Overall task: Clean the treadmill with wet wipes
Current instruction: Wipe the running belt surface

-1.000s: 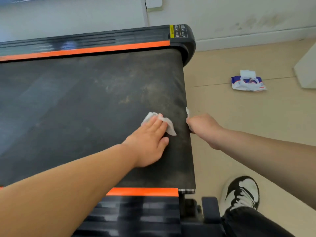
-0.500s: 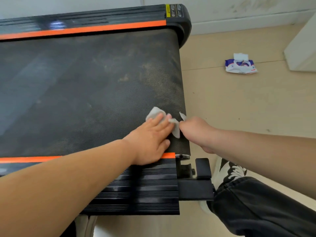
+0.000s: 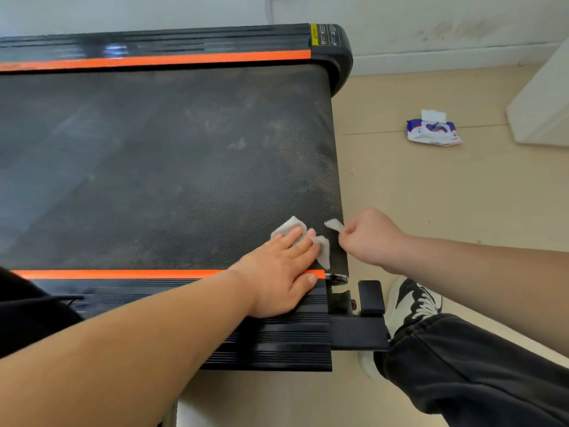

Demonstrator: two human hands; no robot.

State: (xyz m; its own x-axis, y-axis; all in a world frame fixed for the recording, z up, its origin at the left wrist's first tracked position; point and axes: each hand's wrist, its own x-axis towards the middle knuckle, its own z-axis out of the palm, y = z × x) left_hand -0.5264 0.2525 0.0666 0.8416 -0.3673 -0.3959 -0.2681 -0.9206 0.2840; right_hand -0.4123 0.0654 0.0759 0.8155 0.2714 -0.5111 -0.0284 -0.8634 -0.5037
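Over the last second I have dragged the wipe (image 3: 289, 227) back across the treadmill belt (image 3: 169, 167) toward me. My left hand (image 3: 278, 269) lies flat on it with fingers straight, and the heel of the palm now sits over the near orange strip (image 3: 107, 274) instead of mid-belt. My right hand (image 3: 369, 238) has come along the belt's right edge with it. Its fingers are curled, pinching a scrap of wipe (image 3: 334, 224) just beside the first.

So this stroke looks finished at the near right corner. Pale smudges (image 3: 237, 143) remain farther up the belt, so I judge most of it unwiped. The pack of wipes (image 3: 432, 131) lies on the floor (image 3: 431, 204), well off to the right.
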